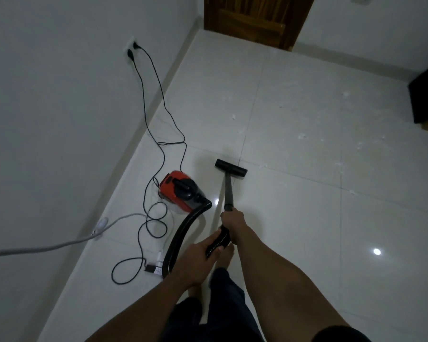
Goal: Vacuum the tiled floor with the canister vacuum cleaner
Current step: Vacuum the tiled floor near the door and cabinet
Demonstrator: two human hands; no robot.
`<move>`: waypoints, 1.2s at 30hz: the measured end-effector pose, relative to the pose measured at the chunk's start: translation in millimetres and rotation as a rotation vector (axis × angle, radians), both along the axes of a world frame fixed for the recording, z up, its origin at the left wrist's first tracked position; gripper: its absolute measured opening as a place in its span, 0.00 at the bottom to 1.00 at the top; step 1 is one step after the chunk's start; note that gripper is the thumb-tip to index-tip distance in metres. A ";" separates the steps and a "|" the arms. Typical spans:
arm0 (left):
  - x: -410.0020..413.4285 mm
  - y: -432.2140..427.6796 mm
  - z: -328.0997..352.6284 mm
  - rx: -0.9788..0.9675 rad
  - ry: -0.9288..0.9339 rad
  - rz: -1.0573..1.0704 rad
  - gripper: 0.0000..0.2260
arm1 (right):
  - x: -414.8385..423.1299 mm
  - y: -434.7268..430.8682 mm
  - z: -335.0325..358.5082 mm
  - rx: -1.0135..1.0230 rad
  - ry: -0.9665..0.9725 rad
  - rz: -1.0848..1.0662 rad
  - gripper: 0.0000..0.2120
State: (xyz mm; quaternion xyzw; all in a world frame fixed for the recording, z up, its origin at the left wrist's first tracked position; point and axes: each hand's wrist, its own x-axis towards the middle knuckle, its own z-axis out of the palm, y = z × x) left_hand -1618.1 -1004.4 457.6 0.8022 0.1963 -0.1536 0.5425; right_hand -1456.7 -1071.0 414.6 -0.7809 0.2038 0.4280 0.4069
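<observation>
A red and black canister vacuum point(181, 191) sits on the glossy white tiled floor point(307, 218) near the left wall. Its black hose point(183, 233) curves from the canister back toward me. My right hand point(232, 219) grips the black wand point(229, 191) at its upper end. My left hand point(203, 253) holds the hose handle point(219, 241) just behind it. The flat black floor nozzle point(231, 167) rests on the tiles ahead of me. White bits of debris point(302, 137) are scattered over the tiles to the right of the nozzle.
Black power cords point(156, 134) run from a wall socket point(131, 51) down to loose loops beside the canister. A grey cable point(59, 245) crosses at the left. A wooden door point(255, 18) stands at the far end, dark furniture point(425, 95) at the right edge.
</observation>
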 end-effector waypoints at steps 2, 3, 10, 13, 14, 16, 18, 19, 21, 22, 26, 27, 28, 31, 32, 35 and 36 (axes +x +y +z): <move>-6.0 -2.1 -5.5 0.007 0.021 -0.002 0.23 | -6.3 -2.1 -4.6 -0.001 -0.007 -0.002 0.20; -6.5 -2.3 -6.0 0.008 0.029 -0.002 0.24 | -7.0 -2.0 -5.3 0.001 -0.010 -0.004 0.20; -5.4 -5.0 -12.9 -0.046 0.072 0.010 0.27 | -7.8 -2.0 -21.6 0.001 0.025 0.001 0.18; 4.3 -7.9 -18.5 -0.069 0.083 0.015 0.26 | 0.4 -4.3 -33.8 -0.008 0.032 0.019 0.21; 9.5 -8.8 -22.0 -0.074 0.085 0.018 0.25 | 5.3 -4.8 -39.3 -0.010 0.031 0.024 0.22; 20.3 -10.3 -26.8 -0.077 0.092 0.018 0.24 | 16.8 -5.3 -43.5 -0.012 0.020 0.035 0.24; 36.9 -12.4 -27.9 -0.083 0.092 0.027 0.24 | 33.2 -5.5 -43.8 -0.021 0.012 0.038 0.24; 46.0 -13.2 -27.8 -0.092 0.092 0.036 0.24 | 42.1 -5.5 -43.1 -0.027 0.007 0.045 0.22; 64.3 -14.0 -28.0 -0.107 0.088 0.052 0.24 | 60.3 -6.0 -44.4 -0.049 -0.005 0.066 0.20; 74.2 -14.5 -29.4 -0.111 0.086 0.060 0.24 | 69.9 -6.0 -44.8 -0.056 -0.009 0.082 0.20; 119.9 -20.9 -29.1 -0.110 0.118 0.109 0.23 | 114.5 -4.5 -49.9 -0.090 -0.044 0.197 0.25; 131.3 -23.4 -26.4 -0.116 0.132 0.126 0.23 | 125.6 -4.7 -51.8 -0.100 -0.056 0.234 0.26; 140.6 -25.0 -23.9 -0.118 0.138 0.141 0.23 | 134.1 -4.9 -53.5 -0.109 -0.068 0.262 0.27; 185.4 -33.8 -23.7 -0.118 0.159 0.183 0.22 | 175.6 -9.6 -62.6 -0.117 -0.075 0.308 0.29; 199.8 -37.1 -23.4 -0.119 0.166 0.193 0.22 | 188.8 -12.0 -65.8 -0.119 -0.079 0.318 0.30; 238.9 -45.4 -25.0 -0.194 0.176 0.249 0.21 | 226.9 -16.3 -71.7 -0.124 -0.109 0.348 0.31; 252.2 -46.9 -26.2 -0.214 0.174 0.263 0.21 | 240.8 -16.7 -74.4 -0.129 -0.118 0.361 0.31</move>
